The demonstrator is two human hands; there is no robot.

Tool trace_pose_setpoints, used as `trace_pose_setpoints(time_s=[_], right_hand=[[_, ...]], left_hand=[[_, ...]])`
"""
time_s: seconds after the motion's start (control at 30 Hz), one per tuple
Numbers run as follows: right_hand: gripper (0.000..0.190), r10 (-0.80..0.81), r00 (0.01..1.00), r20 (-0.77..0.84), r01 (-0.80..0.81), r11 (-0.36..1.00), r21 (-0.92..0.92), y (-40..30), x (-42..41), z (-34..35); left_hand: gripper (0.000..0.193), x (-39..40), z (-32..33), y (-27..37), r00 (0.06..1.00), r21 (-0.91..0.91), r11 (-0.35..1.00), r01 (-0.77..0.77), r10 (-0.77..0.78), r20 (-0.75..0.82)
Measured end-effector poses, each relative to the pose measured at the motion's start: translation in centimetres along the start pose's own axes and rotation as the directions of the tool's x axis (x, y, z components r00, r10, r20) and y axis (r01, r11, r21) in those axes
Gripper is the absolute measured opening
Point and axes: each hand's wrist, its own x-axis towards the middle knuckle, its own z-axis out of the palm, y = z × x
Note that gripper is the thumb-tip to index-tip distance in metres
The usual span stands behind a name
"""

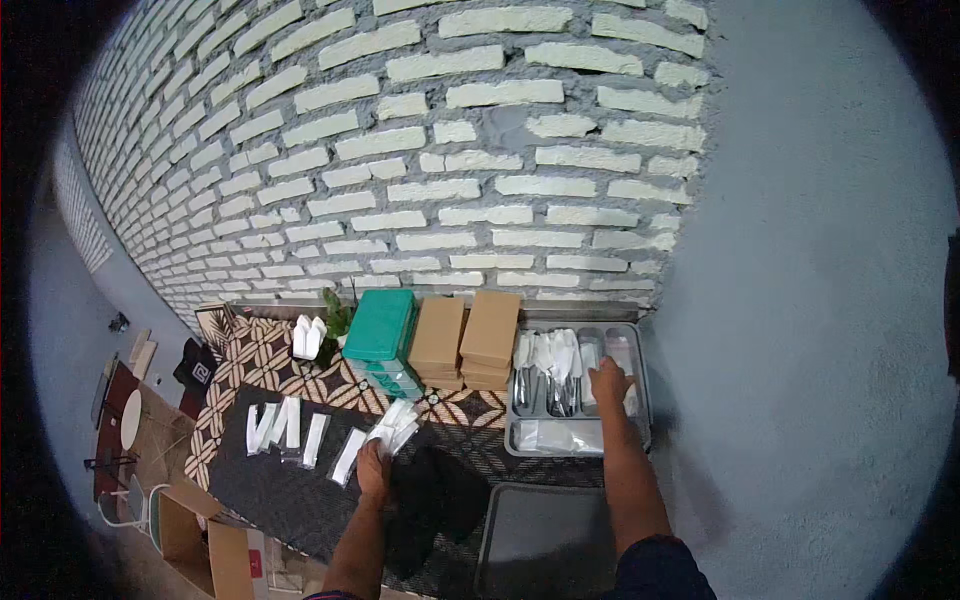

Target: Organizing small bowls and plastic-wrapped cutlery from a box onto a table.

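Observation:
My left hand (373,471) is on the dark mat (300,495), touching the near end of a fanned pile of white packets (397,421) in clear sleeves. A single white packet (346,456) lies just left of it. My right hand (613,382) reaches into the right part of a grey compartment tray (646,424), over compartments with clear-wrapped items (590,360). Its fingertips are too small to show a grip. Metal cutlery (561,394) with white wrapping (559,352) fills the tray's left compartments. Flat clear packets (559,435) lie in its front compartment.
Several white packets (286,424) lie leftward on the mat. Behind stand a teal-lidded box (381,322), stacked brown cardboard boxes (491,326), a white napkin holder (307,337) and a plant (335,315). A dark tray (551,525) lies in front. A brick wall (465,191) bounds the back.

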Motion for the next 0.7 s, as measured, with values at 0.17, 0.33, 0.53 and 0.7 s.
trace_pose_setpoints(time_s=[0.17, 0.33, 0.53, 0.7], right_hand=[[0.023, -0.117, 0.923, -0.367, 0.258, 0.895, 0.364, 2.4, -4.3, -2.0], [0.023, -0.157, 0.985, 0.073, 0.069, 0.742, 0.667, 2.7, -17.6, -5.2], [0.044, -0.393, 0.847, 0.357, -0.089, 0.559, 0.825, -1.1, -30.1, -5.1], [0.034, -0.284, 0.881, 0.379, -0.237, 0.429, 0.872, 0.4, -30.2, -2.7]], left_hand=[[0.036, -0.6, -1.7, 2.2, 0.984, -0.157, 0.988, -0.002, -0.026, -0.175], [0.027, -1.4, -5.1, 9.7, 0.969, -0.401, 0.916, 0.019, -0.116, -0.218], [0.031, -7.8, -3.4, 26.6, 0.990, -0.739, 0.666, 0.096, 0.012, 0.140], [0.031, -10.3, 2.8, 26.8, 0.925, -0.731, 0.667, 0.143, 0.173, 0.339]])
